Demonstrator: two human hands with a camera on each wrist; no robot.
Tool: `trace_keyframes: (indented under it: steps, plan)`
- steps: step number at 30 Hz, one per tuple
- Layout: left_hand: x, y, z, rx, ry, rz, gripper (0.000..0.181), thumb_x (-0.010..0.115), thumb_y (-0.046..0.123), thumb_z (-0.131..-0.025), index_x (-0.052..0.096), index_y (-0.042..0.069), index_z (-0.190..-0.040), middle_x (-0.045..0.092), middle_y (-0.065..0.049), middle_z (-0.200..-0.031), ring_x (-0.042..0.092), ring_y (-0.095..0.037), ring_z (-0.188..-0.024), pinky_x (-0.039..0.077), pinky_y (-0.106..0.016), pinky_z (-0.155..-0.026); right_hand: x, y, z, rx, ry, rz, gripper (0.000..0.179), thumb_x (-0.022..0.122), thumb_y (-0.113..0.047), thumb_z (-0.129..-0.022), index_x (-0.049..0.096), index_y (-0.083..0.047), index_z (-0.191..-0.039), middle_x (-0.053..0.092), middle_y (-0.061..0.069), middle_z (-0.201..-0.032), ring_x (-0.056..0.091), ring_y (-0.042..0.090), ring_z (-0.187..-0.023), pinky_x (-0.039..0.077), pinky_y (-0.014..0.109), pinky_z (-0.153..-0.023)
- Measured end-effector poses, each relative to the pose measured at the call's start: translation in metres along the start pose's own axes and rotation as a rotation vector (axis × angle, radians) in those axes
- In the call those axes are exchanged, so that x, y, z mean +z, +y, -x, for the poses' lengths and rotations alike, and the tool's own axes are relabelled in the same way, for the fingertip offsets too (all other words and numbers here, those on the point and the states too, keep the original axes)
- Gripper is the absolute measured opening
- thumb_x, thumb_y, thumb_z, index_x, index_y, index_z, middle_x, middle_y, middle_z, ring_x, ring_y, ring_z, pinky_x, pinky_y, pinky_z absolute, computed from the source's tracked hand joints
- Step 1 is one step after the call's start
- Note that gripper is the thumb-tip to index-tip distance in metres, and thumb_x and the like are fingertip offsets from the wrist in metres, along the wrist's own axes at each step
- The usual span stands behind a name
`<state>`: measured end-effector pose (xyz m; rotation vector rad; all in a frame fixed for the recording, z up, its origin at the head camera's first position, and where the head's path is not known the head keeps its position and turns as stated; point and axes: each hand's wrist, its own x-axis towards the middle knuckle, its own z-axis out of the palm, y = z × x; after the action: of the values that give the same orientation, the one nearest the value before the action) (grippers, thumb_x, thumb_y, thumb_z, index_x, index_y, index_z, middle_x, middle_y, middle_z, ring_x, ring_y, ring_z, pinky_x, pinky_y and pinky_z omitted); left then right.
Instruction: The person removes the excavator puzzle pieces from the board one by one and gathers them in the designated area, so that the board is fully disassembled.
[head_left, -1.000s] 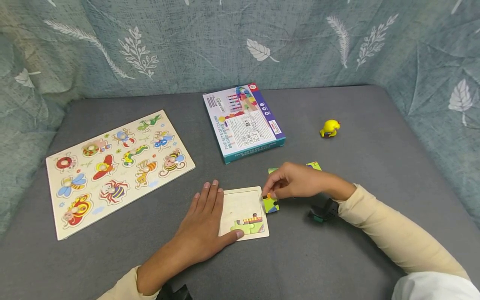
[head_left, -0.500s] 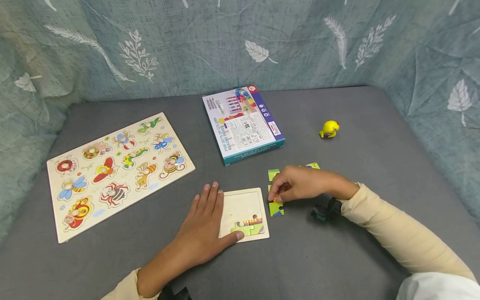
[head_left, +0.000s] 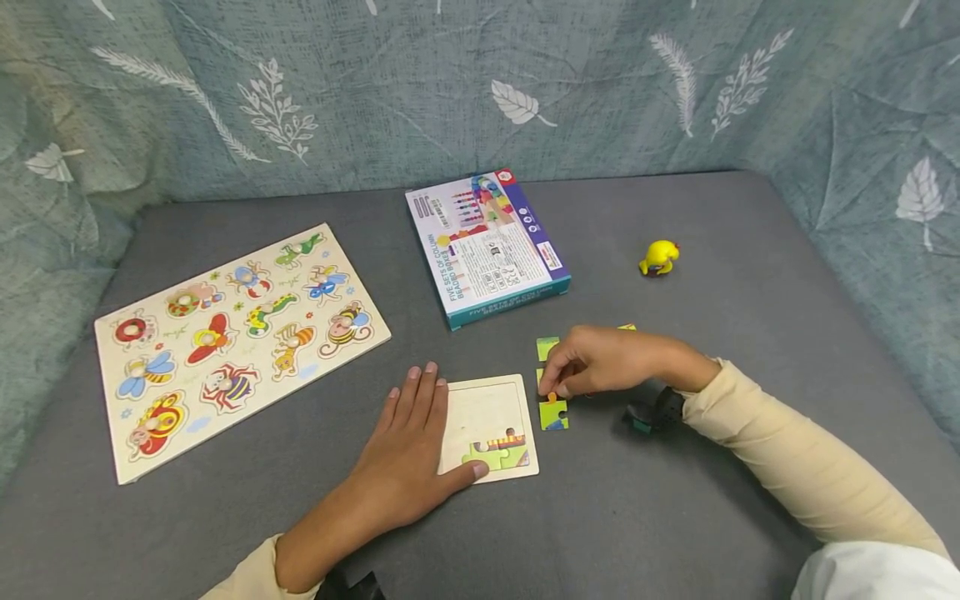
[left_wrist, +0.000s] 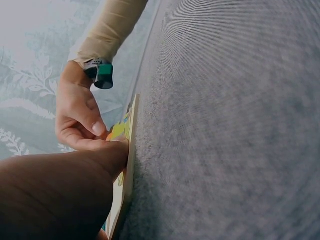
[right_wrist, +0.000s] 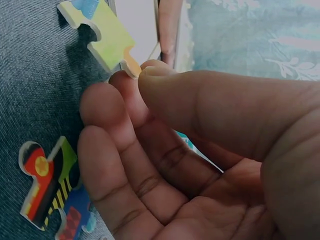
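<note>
A flat wooden puzzle tray has a few joined pieces in its lower right corner. My left hand lies with straight fingers along the tray's left side, its thumb over the lower edge. Just right of the tray, my right hand pinches a green jigsaw piece by its orange tab between thumb and index finger. The right wrist view shows the grip on this green piece closely. Under that hand lie other pieces, such as a red and black one; some are partly hidden.
At the left lies a large wooden insect peg board. A boxed bead set sits behind the tray, and a yellow toy chick stands at the back right. A green piece lies beyond my right fingers.
My right hand has shifted slightly right with the green jigsaw piece, away from the tray's edge. A green piece beyond it shows more. My left hand has stayed in place.
</note>
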<state>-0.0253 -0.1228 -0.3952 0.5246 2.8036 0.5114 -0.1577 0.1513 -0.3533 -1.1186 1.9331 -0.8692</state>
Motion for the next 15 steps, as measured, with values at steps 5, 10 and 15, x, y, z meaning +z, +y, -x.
trace_keyframes:
  steps: [5,10,15]
  plan:
    - [0.0002,0.0003,-0.0003,-0.010,0.001,-0.003,0.104,0.054,0.065,-0.089,0.013,-0.007,-0.152,0.000,-0.022,-0.160,-0.006,-0.033,-0.146,0.005,-0.053,-0.114,-0.0024,-0.0011,0.0014,0.015,-0.003,-0.022,0.019,0.062,0.004,-0.091,0.073,0.000,-0.106,0.070,0.000,-0.097,0.060,0.014,-0.075,0.051,0.027,-0.064]
    - [-0.0001,0.0019,0.0003,0.018,0.020,-0.027,0.098,0.056,0.064,-0.089,0.022,-0.003,-0.152,0.002,-0.019,-0.161,-0.007,-0.034,-0.146,0.006,-0.056,-0.113,-0.0036,-0.0026,0.0023,0.035,0.003,-0.051,0.017,0.062,0.001,-0.093,0.072,0.000,-0.106,0.070,0.003,-0.095,0.061,0.021,-0.071,0.051,0.029,-0.059]
    - [-0.0010,0.0050,0.0006,0.100,0.060,-0.090,0.079,0.057,0.058,-0.092,0.038,0.007,-0.150,0.013,-0.012,-0.161,-0.001,-0.032,-0.147,0.007,-0.059,-0.111,-0.0036,-0.0053,0.0001,0.040,0.041,-0.072,0.018,0.061,0.000,-0.094,0.071,0.000,-0.109,0.069,0.005,-0.095,0.059,0.020,-0.069,0.050,0.029,-0.058]
